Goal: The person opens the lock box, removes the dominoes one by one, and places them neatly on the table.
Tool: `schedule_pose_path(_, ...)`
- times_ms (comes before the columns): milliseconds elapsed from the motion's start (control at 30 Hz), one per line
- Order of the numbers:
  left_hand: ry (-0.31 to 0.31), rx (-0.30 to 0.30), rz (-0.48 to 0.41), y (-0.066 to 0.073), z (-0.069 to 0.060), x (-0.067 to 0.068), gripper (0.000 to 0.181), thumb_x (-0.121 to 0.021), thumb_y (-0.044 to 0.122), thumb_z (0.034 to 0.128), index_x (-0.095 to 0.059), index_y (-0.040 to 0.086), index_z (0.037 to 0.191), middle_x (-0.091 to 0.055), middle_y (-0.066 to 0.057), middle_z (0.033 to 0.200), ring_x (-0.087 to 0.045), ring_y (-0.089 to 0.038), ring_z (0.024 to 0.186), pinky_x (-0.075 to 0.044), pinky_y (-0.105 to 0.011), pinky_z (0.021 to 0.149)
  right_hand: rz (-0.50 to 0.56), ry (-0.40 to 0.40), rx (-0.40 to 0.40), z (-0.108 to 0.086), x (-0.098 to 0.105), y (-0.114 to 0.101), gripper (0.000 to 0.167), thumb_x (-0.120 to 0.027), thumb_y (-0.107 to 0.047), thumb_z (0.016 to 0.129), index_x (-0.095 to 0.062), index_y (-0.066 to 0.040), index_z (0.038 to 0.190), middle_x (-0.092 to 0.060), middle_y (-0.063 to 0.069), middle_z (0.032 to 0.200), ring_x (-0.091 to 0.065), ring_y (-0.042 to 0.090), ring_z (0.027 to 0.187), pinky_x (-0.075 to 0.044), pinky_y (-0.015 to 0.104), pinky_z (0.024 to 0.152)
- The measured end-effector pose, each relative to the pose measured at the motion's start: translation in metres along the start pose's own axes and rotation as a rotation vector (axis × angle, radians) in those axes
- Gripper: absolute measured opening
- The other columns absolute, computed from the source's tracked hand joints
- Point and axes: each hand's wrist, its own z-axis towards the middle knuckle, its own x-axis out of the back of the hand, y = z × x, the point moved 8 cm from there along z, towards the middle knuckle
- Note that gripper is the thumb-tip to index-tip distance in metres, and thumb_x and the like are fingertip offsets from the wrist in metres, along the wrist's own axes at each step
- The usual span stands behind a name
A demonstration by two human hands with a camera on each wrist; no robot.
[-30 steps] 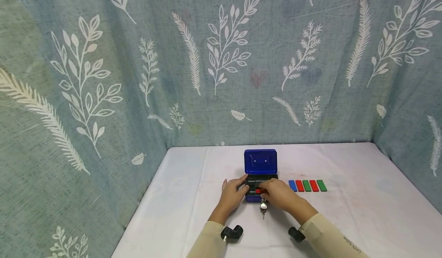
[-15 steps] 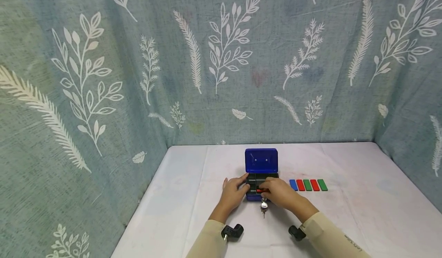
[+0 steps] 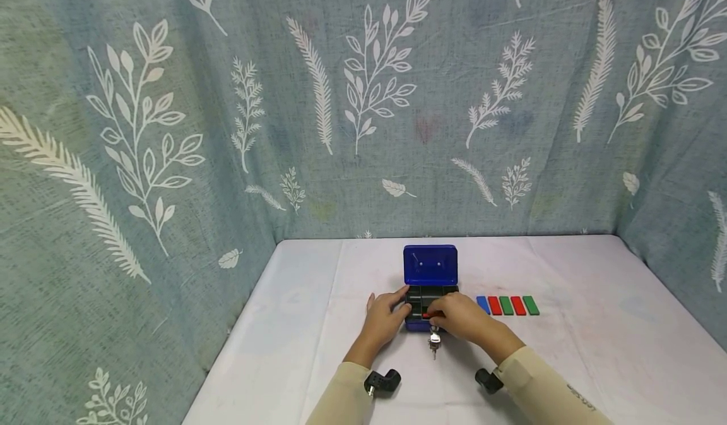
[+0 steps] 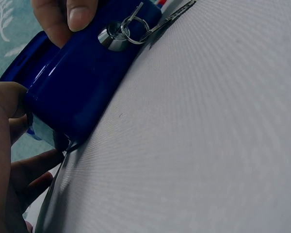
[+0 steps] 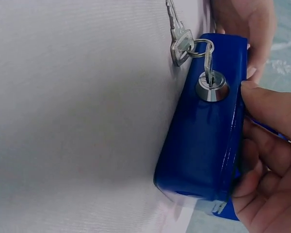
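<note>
A blue cash box (image 3: 418, 327) stands on the table with its lid (image 3: 430, 264) raised and a black compartment tray (image 3: 414, 298) inside. My left hand (image 3: 382, 319) holds the box's left side, thumb at the tray edge and other fingers along the wall. My right hand (image 3: 461, 316) reaches into the front of the tray. Its fingers appear to pinch a red block (image 3: 426, 315), mostly hidden beneath them. In the right wrist view, the thumb lies on the box's front rim. A key sits in the lock (image 5: 212, 87), with a second key (image 5: 182, 47) hanging from the ring.
Right of the box, several flat blocks in blue, red and green (image 3: 505, 305) lie in a row on the white-covered table (image 3: 318, 336). A leaf-patterned curtain (image 3: 341, 197) hangs behind and at both sides.
My right fingers have shifted slightly over the front of the tray, and the visible part of the red block has changed shape. The left hand stays on the box.
</note>
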Motion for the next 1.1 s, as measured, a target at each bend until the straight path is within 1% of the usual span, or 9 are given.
schedule_pose_path(167,0.0,-0.017,-0.004,0.002,0.0,0.0,0.046,-0.058,0.031,0.0904,-0.06,0.023,0.136,-0.065,0.004,0.124,-0.056,-0.02,0.118,-0.015,-0.062,0.11,0.004,0.001,-0.007,0.002,0.0,0.001,0.015,-0.075,-0.017,0.084,-0.075,-0.013,0.099,-0.07,-0.005,0.092,-0.062,0.014,0.085,-0.053,0.038,0.078)
schedule_pose_path(400,0.001,-0.02,-0.007,0.002,0.0,0.001,0.046,-0.058,0.032,0.0903,-0.06,0.023,0.136,-0.066,0.004,0.123,-0.056,-0.02,0.117,-0.015,-0.063,0.11,0.022,0.012,-0.049,0.002,0.0,0.007,0.024,-0.076,-0.019,0.084,-0.074,-0.012,0.107,-0.069,-0.002,0.104,-0.061,0.018,0.098,-0.051,0.041,0.087)
schedule_pose_path(500,0.002,-0.02,0.0,0.002,0.0,0.001,0.046,-0.058,0.032,0.0904,-0.06,0.024,0.136,-0.066,0.004,0.123,-0.057,-0.02,0.117,-0.015,-0.063,0.11,0.038,0.032,-0.064,0.001,0.0,0.009,0.026,-0.077,-0.02,0.083,-0.073,-0.012,0.108,-0.068,-0.001,0.102,-0.06,0.019,0.099,-0.05,0.042,0.087)
schedule_pose_path(567,0.003,-0.019,0.005,0.001,0.0,0.001,0.046,-0.059,0.032,0.0904,-0.06,0.024,0.136,-0.065,0.005,0.123,-0.057,-0.02,0.117,-0.015,-0.063,0.11,0.06,0.047,-0.07,0.001,0.0,0.01,0.027,-0.077,-0.019,0.083,-0.073,-0.013,0.108,-0.068,-0.002,0.099,-0.06,0.018,0.095,-0.051,0.041,0.084)
schedule_pose_path(733,-0.001,-0.01,0.005,0.0,-0.001,0.0,0.046,-0.059,0.032,0.0906,-0.059,0.024,0.136,-0.065,0.005,0.124,-0.056,-0.02,0.118,-0.014,-0.062,0.11,0.159,0.092,-0.06,-0.002,-0.001,0.012,0.025,-0.078,-0.015,0.082,-0.073,-0.011,0.106,-0.066,-0.005,0.089,-0.059,0.012,0.083,-0.052,0.037,0.075)
schedule_pose_path(833,-0.004,-0.004,0.006,0.0,-0.001,0.0,0.046,-0.059,0.032,0.0909,-0.059,0.025,0.137,-0.065,0.004,0.125,-0.056,-0.02,0.118,-0.014,-0.061,0.111,0.201,0.119,-0.066,-0.002,-0.001,0.015,0.023,-0.077,-0.014,0.082,-0.074,-0.01,0.105,-0.065,-0.008,0.086,-0.059,0.009,0.079,-0.052,0.034,0.072)
schedule_pose_path(967,-0.003,-0.003,0.007,0.0,0.0,0.0,0.046,-0.059,0.032,0.0911,-0.059,0.025,0.137,-0.065,0.004,0.125,-0.056,-0.02,0.118,-0.014,-0.061,0.111,0.229,0.137,-0.103,-0.001,-0.003,0.02,0.021,-0.077,-0.015,0.083,-0.074,-0.013,0.104,-0.064,-0.011,0.084,-0.057,0.006,0.076,-0.051,0.031,0.07)
schedule_pose_path(1100,0.001,-0.011,0.009,0.001,0.0,0.0,0.046,-0.058,0.033,0.0912,-0.059,0.024,0.136,-0.065,0.004,0.124,-0.056,-0.02,0.118,-0.015,-0.062,0.11,0.27,0.152,-0.136,-0.001,-0.003,0.023,0.021,-0.077,-0.014,0.083,-0.073,-0.013,0.104,-0.063,-0.012,0.083,-0.056,0.007,0.074,-0.051,0.03,0.069)
